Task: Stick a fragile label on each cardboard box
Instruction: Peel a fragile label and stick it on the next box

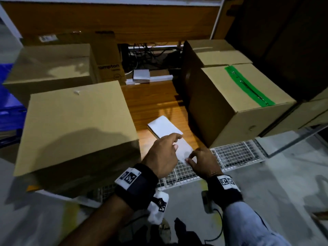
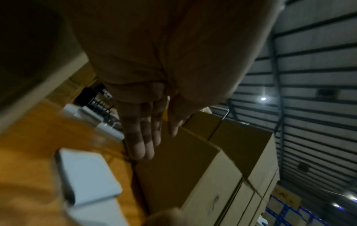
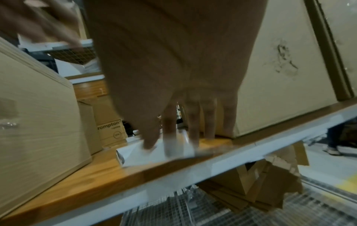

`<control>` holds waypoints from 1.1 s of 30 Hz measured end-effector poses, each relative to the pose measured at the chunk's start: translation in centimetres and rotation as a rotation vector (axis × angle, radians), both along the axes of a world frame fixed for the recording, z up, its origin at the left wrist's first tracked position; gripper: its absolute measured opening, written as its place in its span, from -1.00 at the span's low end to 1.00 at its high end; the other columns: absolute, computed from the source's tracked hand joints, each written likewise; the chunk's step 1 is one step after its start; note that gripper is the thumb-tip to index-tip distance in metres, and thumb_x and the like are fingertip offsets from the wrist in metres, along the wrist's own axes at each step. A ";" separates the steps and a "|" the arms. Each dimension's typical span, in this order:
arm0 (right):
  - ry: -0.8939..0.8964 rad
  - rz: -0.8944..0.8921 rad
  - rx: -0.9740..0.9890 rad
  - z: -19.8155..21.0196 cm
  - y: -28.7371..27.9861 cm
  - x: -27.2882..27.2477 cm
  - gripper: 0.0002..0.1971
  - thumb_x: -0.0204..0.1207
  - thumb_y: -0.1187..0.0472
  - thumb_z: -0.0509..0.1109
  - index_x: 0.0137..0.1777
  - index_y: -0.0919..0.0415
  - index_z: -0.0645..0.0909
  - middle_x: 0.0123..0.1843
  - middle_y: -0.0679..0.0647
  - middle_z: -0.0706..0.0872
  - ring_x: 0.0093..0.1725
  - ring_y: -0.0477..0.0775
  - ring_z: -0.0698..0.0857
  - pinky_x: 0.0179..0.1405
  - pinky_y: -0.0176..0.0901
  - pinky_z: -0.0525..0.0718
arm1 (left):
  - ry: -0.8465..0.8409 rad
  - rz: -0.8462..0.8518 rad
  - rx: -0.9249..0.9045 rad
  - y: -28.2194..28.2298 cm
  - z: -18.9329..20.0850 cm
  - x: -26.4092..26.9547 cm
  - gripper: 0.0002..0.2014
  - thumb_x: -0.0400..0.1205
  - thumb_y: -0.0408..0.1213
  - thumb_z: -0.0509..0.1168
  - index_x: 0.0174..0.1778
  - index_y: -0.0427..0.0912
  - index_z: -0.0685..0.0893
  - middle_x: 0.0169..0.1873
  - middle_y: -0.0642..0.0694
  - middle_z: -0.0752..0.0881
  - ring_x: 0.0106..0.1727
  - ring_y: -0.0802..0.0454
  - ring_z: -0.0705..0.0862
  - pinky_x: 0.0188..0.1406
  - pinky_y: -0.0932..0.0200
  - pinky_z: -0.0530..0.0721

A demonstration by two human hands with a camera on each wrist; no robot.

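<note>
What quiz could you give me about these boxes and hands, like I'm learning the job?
1. True or false: the tape on the box on the right side is green.
2. What does the right hand pinch? A) a white sheet B) scissors C) a cup
3. Fill in: the white stack lies on the wooden ____.

Key: 1 true; 2 A; 3 table.

a bare lane of surface [image 1: 150,96] runs between the left box [image 1: 78,125] and the taped box [image 1: 236,102]; a white pad [image 1: 164,127] lies in it, cables [image 1: 147,54] behind.
</note>
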State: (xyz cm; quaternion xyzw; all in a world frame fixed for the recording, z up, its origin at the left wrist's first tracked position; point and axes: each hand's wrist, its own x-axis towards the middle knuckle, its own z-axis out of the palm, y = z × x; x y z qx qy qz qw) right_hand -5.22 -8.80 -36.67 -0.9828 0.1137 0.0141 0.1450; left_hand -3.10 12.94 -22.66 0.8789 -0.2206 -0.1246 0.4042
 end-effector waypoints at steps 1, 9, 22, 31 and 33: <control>0.023 0.018 0.021 0.3 -0.2 0.1 -0.70 0.54 -0.20 0.50 0.00 0.01 0.84 0.13 0.14 0.75 0.09 0.25 0.72 0.04 0.03 0.69 | 0.039 0.038 0.015 -0.4 -1.1 0.2 -0.57 0.81 -0.37 0.20 0.62 -0.03 0.49 0.51 -0.08 0.59 0.43 -0.05 0.60 0.31 0.19 0.54; 0.023 0.107 0.113 1.9 1.0 5.6 -0.58 0.66 0.03 0.40 0.48 0.11 0.61 0.37 0.25 0.61 0.29 0.36 0.69 0.29 0.19 0.69 | 0.202 0.274 0.150 -2.6 -6.6 2.2 -0.20 0.67 -0.57 0.25 0.81 -0.18 0.07 0.75 -0.21 0.20 0.72 -0.22 0.27 0.68 -0.06 0.36; 0.077 0.324 -0.216 0.2 3.0 10.3 -0.64 0.63 0.08 0.37 0.42 0.01 0.57 0.38 0.28 0.51 0.05 0.37 0.73 -0.12 0.18 0.81 | 0.269 0.336 0.178 -1.3 -9.2 2.3 -0.14 0.68 -0.61 0.25 0.82 -0.07 0.01 0.83 -0.14 -0.11 0.73 -0.23 0.29 0.45 0.11 0.45; -0.250 0.145 0.021 5.3 1.5 9.6 -0.80 0.65 0.16 0.38 0.24 0.02 0.68 0.20 0.07 0.69 0.03 0.27 0.76 -0.16 0.05 0.69 | 0.272 0.445 0.010 -0.8 -10.1 3.2 -0.31 0.79 -0.38 0.23 0.81 -0.03 0.09 0.81 -0.11 0.06 0.75 -0.20 0.26 0.67 -0.09 0.38; -0.329 0.096 0.048 7.9 0.7 8.9 -0.89 0.72 0.06 0.33 0.15 -0.03 0.65 0.06 0.03 0.74 0.00 0.21 0.75 -0.23 -0.03 0.56 | 0.259 0.471 -0.044 -1.0 -9.7 3.7 -0.32 0.80 -0.31 0.24 0.81 -0.06 0.08 0.81 -0.13 0.09 0.77 -0.19 0.22 0.70 -0.05 0.31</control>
